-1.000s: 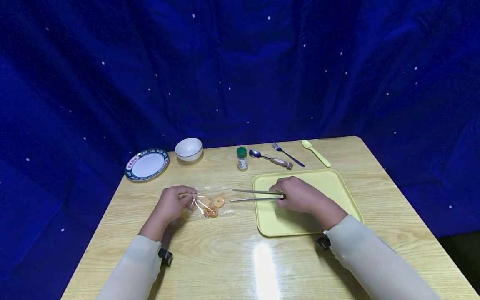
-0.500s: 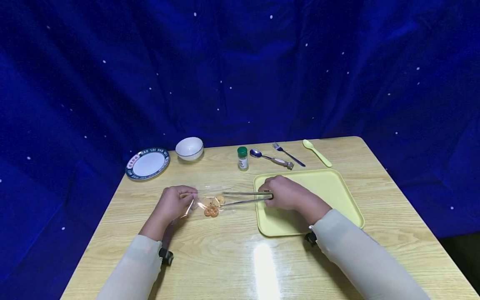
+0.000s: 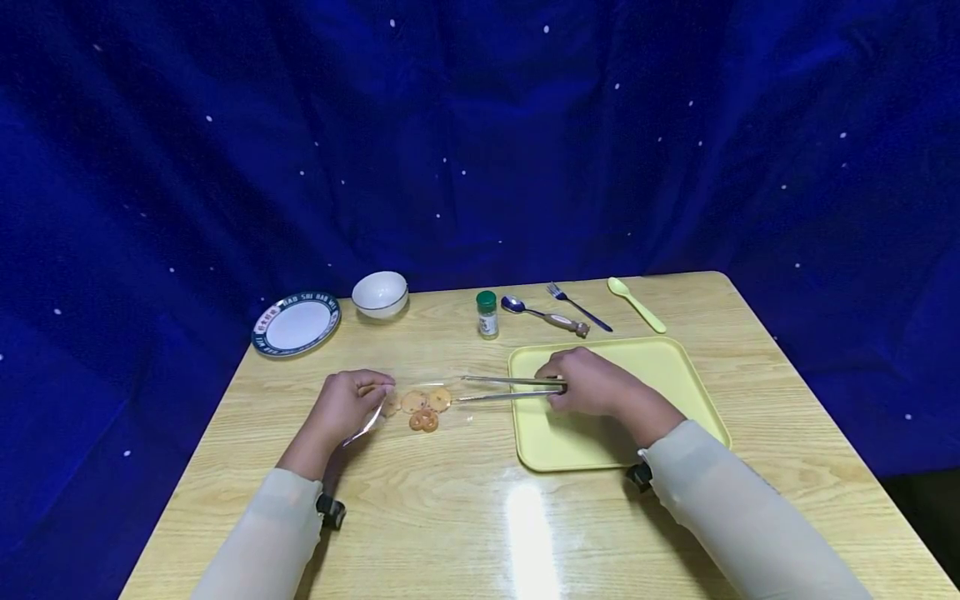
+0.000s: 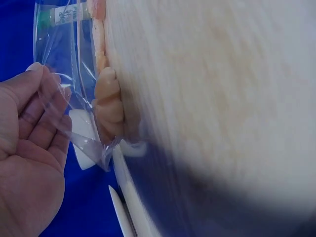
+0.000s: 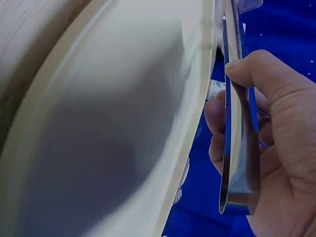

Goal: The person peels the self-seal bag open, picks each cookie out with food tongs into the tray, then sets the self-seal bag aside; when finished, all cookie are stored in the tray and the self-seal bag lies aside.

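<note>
My left hand (image 3: 345,417) pinches the edge of a clear plastic bag (image 4: 74,64) between thumb and fingers. At the bag lie several round cookies (image 3: 440,400) and a brown pretzel-shaped piece (image 3: 423,420). Close up in the left wrist view, a lobed light-brown piece (image 4: 107,103) shows behind the film. Over the left part of a yellow tray (image 3: 660,367), my right hand (image 3: 600,387) grips metal tongs (image 5: 239,197) near their bend. The tongs' arms stand apart with nothing between them, their tips pointing left, just right of the cookies.
Along the back of the wooden table stand a plate (image 3: 300,327), a white bowl (image 3: 380,296) and a green-capped shaker (image 3: 487,315). Right of them lie a brown-handled spoon (image 3: 558,321), a fork (image 3: 581,308) and a pale yellow spoon (image 3: 637,307).
The tongs moved left to the cookies, then drew back right, their arms staying apart. My left hand kept its pinch on the bag; the bag's film shifted and its glare faded.
</note>
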Action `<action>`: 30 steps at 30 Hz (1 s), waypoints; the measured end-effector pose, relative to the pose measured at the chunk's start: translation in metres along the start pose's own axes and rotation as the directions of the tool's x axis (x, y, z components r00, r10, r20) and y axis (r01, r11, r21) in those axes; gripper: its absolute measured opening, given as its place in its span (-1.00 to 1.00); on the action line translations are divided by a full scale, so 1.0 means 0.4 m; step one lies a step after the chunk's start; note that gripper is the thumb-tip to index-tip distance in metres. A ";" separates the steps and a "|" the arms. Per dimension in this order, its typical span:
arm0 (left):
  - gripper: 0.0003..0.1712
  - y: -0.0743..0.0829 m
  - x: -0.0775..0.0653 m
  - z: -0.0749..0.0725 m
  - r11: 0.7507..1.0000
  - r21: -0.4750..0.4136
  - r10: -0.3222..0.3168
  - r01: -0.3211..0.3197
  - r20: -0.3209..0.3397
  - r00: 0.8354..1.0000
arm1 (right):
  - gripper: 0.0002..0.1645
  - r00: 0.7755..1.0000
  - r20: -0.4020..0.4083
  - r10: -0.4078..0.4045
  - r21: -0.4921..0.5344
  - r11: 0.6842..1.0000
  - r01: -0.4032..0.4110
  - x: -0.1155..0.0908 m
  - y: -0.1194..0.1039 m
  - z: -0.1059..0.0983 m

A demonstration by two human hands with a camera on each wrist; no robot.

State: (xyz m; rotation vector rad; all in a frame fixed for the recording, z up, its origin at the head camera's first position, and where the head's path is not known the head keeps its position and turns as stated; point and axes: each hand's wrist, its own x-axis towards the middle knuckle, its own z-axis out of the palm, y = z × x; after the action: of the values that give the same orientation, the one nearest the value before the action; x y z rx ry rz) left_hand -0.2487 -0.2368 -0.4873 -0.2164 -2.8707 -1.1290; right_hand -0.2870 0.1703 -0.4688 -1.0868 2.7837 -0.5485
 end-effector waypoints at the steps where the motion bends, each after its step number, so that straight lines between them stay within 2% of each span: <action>1: -0.81 0.001 -0.001 -0.001 1.000 -0.006 -0.004 0.004 0.001 1.000 | -0.70 1.000 0.001 -0.004 -0.001 1.000 0.004 0.003 -0.003 0.001; 7: -0.80 0.000 0.000 -0.004 0.998 -0.050 -0.028 0.028 0.002 1.000 | -0.81 1.000 -0.002 -0.021 0.024 1.000 0.021 0.018 -0.012 0.010; 18: -0.78 -0.011 0.002 -0.005 0.995 -0.090 -0.033 0.035 0.017 0.999 | -0.75 0.999 -0.015 0.030 0.040 0.999 -0.030 0.016 0.007 0.021; 23: -0.78 -0.011 0.003 -0.004 0.995 -0.093 -0.019 0.020 0.012 1.000 | -0.68 1.000 -0.012 0.014 0.082 0.997 -0.013 0.020 0.002 0.026; 30: -0.77 -0.012 0.005 -0.001 0.994 -0.106 -0.013 0.014 0.010 1.000 | -0.63 0.999 0.018 0.038 0.094 0.995 -0.039 0.034 -0.012 0.034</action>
State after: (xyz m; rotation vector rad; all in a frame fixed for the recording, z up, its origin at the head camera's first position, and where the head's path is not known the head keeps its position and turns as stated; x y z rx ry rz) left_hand -0.2513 -0.2405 -0.4901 -0.2081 -2.8274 -1.2873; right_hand -0.2908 0.1539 -0.4792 -1.0117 2.7279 -0.6566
